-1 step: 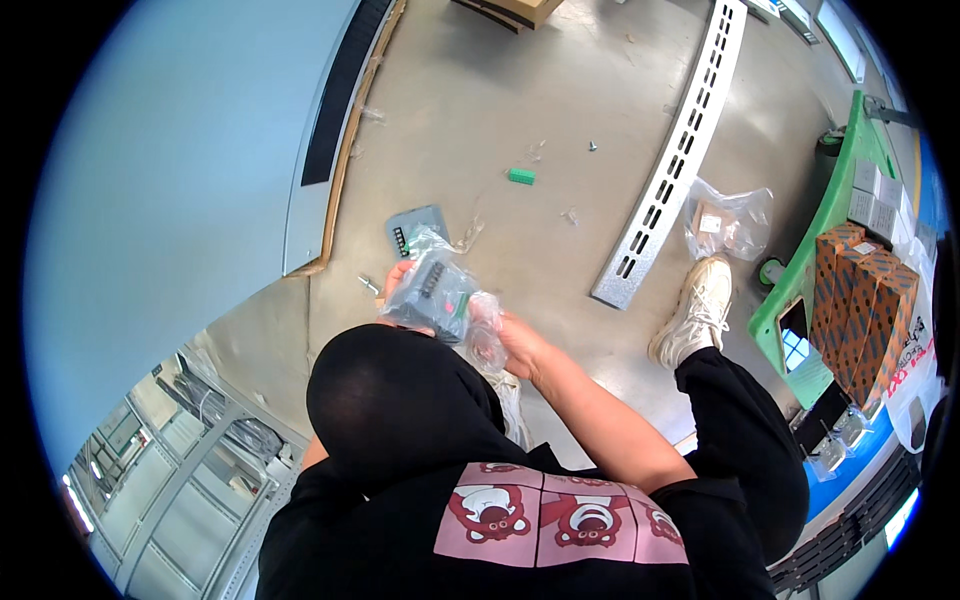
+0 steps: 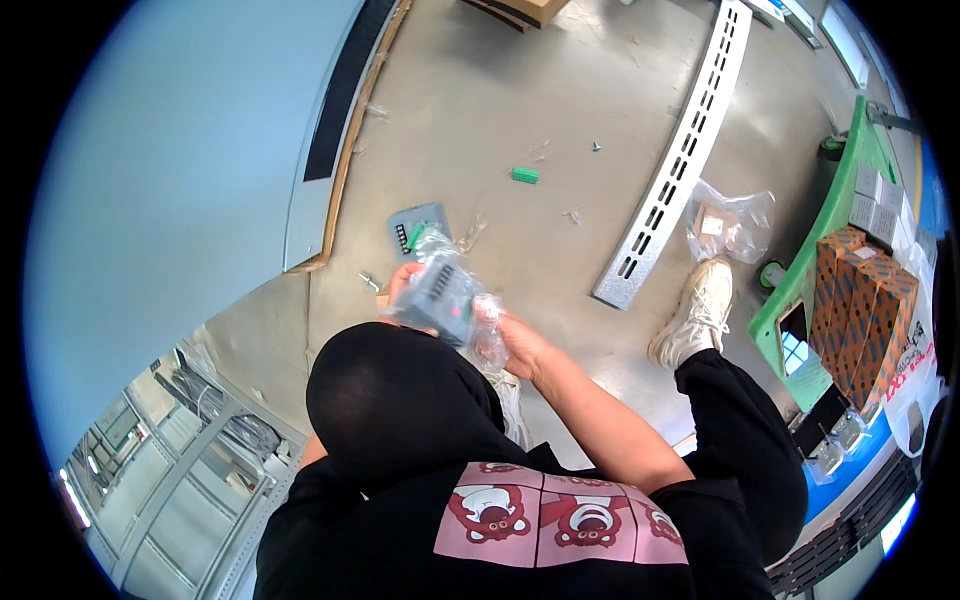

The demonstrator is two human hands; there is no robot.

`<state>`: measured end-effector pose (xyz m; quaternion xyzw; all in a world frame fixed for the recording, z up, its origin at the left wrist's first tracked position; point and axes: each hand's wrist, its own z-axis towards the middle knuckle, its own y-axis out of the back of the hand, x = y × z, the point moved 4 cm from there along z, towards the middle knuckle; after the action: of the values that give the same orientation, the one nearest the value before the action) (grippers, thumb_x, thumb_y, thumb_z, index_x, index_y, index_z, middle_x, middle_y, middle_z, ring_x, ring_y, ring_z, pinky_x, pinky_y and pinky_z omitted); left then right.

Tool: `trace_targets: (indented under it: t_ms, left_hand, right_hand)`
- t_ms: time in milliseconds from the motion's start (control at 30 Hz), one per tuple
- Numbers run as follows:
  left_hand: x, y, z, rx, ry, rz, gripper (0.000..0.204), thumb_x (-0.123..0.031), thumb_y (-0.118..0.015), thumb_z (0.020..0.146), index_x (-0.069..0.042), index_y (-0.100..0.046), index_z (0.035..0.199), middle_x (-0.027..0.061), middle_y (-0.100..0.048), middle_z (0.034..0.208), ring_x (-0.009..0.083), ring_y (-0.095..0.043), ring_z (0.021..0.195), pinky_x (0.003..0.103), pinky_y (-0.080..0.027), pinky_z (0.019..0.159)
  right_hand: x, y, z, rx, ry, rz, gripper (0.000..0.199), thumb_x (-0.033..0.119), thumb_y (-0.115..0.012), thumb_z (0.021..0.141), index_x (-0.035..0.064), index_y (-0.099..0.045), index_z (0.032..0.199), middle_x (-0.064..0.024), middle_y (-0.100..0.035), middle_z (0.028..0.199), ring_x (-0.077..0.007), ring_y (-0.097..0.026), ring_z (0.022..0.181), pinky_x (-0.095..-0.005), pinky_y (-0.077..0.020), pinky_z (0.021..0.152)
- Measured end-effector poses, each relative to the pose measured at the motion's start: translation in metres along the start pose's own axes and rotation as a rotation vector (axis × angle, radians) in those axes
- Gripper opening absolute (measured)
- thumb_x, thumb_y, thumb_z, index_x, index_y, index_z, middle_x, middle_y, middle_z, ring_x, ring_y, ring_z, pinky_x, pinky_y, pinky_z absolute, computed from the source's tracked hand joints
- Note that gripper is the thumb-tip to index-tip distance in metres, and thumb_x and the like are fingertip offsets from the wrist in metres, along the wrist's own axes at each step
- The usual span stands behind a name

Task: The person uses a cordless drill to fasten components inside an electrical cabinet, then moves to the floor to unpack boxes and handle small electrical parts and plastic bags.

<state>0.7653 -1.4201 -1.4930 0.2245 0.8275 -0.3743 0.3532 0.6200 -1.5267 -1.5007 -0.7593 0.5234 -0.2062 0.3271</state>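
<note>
A grey electronic module (image 2: 440, 300) with a dark terminal strip is in a clear plastic bag, held above the floor in front of my raised knee. My left hand (image 2: 403, 279) grips its left side, partly hidden behind the module and bag. At the right end, my right hand (image 2: 520, 346) has its fingers closed on the bunched clear plastic bag (image 2: 488, 345). Just beyond the left hand, a second grey module (image 2: 413, 222) lies on the floor, partly covered by the bag. A metal bolt (image 2: 369, 281) lies to the left.
On the floor are a green terminal block (image 2: 524, 175), a small screw (image 2: 597, 147), a long slotted metal rail (image 2: 672, 160) and a bagged brown item (image 2: 713, 225). A large blue-grey panel (image 2: 190, 160) stands left. Patterned boxes (image 2: 865, 310) sit on a green cart (image 2: 800, 270) at right.
The bagged module has tilted slightly, and the plastic film over its far end has shifted. Both hands keep nearly the same place.
</note>
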Motion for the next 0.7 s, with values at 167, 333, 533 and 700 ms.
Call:
trace_targets:
  t_ms: [167,333,533,700]
  left_hand:
    - [0.006,0.010,-0.012,0.166,0.331,0.187,0.036,-0.005,-0.070,0.086,-0.014,-0.045,0.111,0.0040,-0.052,0.125,0.0131,-0.055,0.108,0.029,-0.041,0.095]
    - [0.023,0.014,-0.018,0.004,0.171,0.197,0.009,-0.010,-0.058,0.097,-0.012,-0.050,0.096,0.0035,-0.056,0.124,0.0093,-0.053,0.106,0.026,-0.041,0.094]
    - [0.012,0.020,-0.017,-0.185,0.160,-0.002,0.005,-0.011,-0.050,0.102,-0.012,-0.045,0.102,0.0069,-0.063,0.115,0.0116,-0.058,0.108,0.031,-0.047,0.095]
    - [0.011,0.011,0.000,-0.043,0.093,0.076,0.009,-0.013,-0.053,0.101,-0.011,-0.045,0.105,0.0021,-0.062,0.105,0.0102,-0.058,0.100,0.028,-0.045,0.090]
  right_hand:
    - [-0.002,0.039,-0.002,-0.112,0.033,-0.097,0.048,0.039,-0.080,0.078,0.0139,-0.061,0.115,0.0024,-0.063,0.099,-0.0107,-0.057,0.088,-0.0290,-0.0427,0.069]
    - [0.006,0.053,-0.009,-0.165,0.054,-0.223,0.050,0.034,-0.079,0.078,0.0104,-0.060,0.118,0.0000,-0.064,0.104,-0.0133,-0.058,0.095,-0.0308,-0.0454,0.077]
    - [0.023,0.050,-0.005,-0.232,0.249,-0.253,0.062,0.033,-0.079,0.078,0.0046,-0.053,0.127,-0.0044,-0.064,0.111,-0.0152,-0.059,0.100,-0.0319,-0.0471,0.083]
    - [0.046,0.046,-0.009,-0.252,0.346,-0.395,0.071,0.033,-0.080,0.077,0.0035,-0.045,0.131,-0.0078,-0.064,0.114,-0.0147,-0.060,0.093,-0.0298,-0.0474,0.075]
